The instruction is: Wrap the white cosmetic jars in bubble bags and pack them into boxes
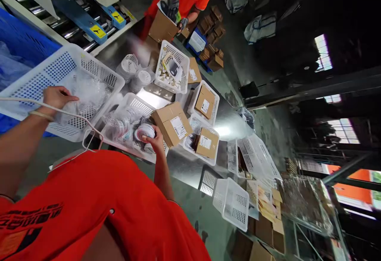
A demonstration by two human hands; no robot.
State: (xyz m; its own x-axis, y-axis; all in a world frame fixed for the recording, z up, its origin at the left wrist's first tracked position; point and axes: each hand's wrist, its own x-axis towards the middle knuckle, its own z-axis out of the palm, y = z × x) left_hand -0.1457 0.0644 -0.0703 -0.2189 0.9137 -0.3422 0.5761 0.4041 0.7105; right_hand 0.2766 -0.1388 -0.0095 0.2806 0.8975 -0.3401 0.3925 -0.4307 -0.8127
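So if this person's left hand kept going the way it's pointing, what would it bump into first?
Most likely the crumpled clear plastic in the white basket, right beside the left hand's fingertips, though depth is hard to judge.

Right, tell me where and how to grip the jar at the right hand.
I'd take the jar by its round side, thumb and fingers spread around the curve, coming from the right and slightly above. Its circular shape should suit a curled grasp, bubble wrap crowds its left, and the right hand is on it from that right side.
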